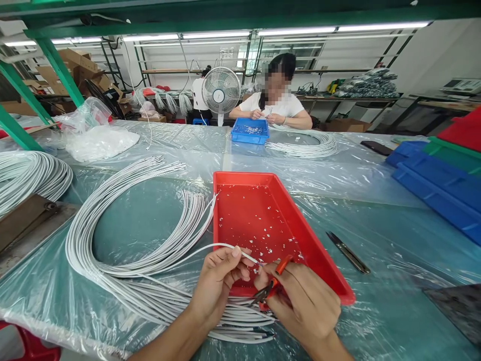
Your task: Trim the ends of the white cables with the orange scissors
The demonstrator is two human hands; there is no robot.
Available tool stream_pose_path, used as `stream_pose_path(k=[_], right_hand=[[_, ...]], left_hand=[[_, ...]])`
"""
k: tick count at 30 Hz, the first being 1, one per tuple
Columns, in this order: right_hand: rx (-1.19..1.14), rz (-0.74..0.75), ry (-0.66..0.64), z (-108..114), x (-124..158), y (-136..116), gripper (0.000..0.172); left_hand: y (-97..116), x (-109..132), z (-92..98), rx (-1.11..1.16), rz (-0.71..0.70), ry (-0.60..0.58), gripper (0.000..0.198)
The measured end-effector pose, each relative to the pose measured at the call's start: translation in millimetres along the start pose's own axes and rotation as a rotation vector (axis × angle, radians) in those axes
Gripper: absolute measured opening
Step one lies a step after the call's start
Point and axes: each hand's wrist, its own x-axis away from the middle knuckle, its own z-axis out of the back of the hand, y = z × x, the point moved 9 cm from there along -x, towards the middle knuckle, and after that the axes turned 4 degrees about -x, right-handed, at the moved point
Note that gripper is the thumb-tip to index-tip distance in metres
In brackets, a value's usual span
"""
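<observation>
- Left hand point(216, 278), lower centre of the frame: thumb and fingers closed in a pinch on one cable point(248, 256), just short of its tip.
- Right hand point(310, 298), lower centre-right: fingers curled around orange-handled snips point(274, 286), blades pointing down and left. Whether the fingertips also grip the cable tip cannot be told.
- Position: cable end over the near part of the red tray point(300, 230), centre of the frame.
- Recommended: support the cable close to its end; point the blades away from the left thumb; work above the tray so that scraps point(267, 235) should fall inside.
- Appearance: cable white, slim, round, gently arched; a darker tip shows between the hands. It runs left towards a looped white bundle point(84, 225), centre-left.
</observation>
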Motion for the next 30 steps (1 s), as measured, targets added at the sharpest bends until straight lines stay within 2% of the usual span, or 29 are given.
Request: stream_pose_path(k=[5, 9, 11, 14, 17, 20, 26, 28, 30], right_hand=[[-0.032, -0.193, 0.019, -1.7, 3.2, 28.5, 0.026], [-0.063, -0.404, -0.046, -10.3, 8.3, 52.5, 0.012], [-0.117, -0.449, -0.076, -13.4, 8.5, 54.8, 0.007], [-0.277, -0.501, -0.076, -13.1, 6.1, 52.5, 0.011], [-0.543, -0.511, -0.103, -15.6, 0.7, 45.4, 0.026], [-0.696, -0.46, -0.196, -19.9, -6.6, 36.1, 0.034], [-0.848, -0.319, -0.271, -16.8, -22.8, 21.2, 0.026], [-0.857, -0.304, -0.275, -15.2, -25.8, 17.9, 0.025], [-0.819, -0.32, -0.241, -12.2, -26.9, 18.1, 0.022]], left_hand=[[1.7, -0.4, 1.5, -0.005, -0.017, -0.014, 0.015], [2.9, -0.4, 0.9, -0.018, -0.023, -0.017, 0.016], [3.5, -0.7, 0.6, -0.02, -0.029, -0.015, 0.016], [3.2, -1.6, 0.8, -0.014, -0.026, -0.009, 0.016], [0.9, -2.3, -0.3, 0.028, 0.004, -0.007, 0.016], [-6.5, 0.4, -4.1, 0.09, 0.078, -0.011, 0.021], [-29.0, 20.3, -6.7, 0.23, 0.269, 0.054, 0.016], [-31.1, 27.3, -6.2, 0.254, 0.291, 0.086, 0.019], [-27.3, 33.0, -5.6, 0.261, 0.25, 0.126, 0.015]])
